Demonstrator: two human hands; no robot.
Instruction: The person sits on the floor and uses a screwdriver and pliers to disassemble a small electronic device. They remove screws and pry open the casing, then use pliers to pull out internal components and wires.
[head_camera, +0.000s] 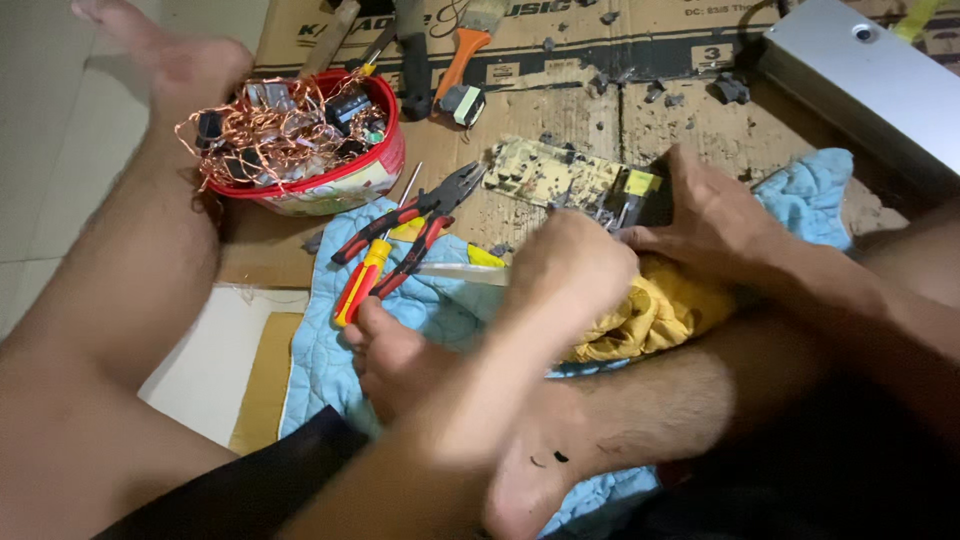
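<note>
1. Head view: the pale yellowish flat printed circuit board (545, 172) lies right of centre in the upper half, its long axis running left to right across the brown cardboard sheet (560, 110).
2. The right hand (715, 215) clamps the board's right end, grip closed on it.
3. The left hand (570, 265), blurred, sits just below the board's right part (nearer its middle); whether its grip holds anything I cannot tell.
4. Red-handled steel pliers (415, 225) lie left of the board.
</note>
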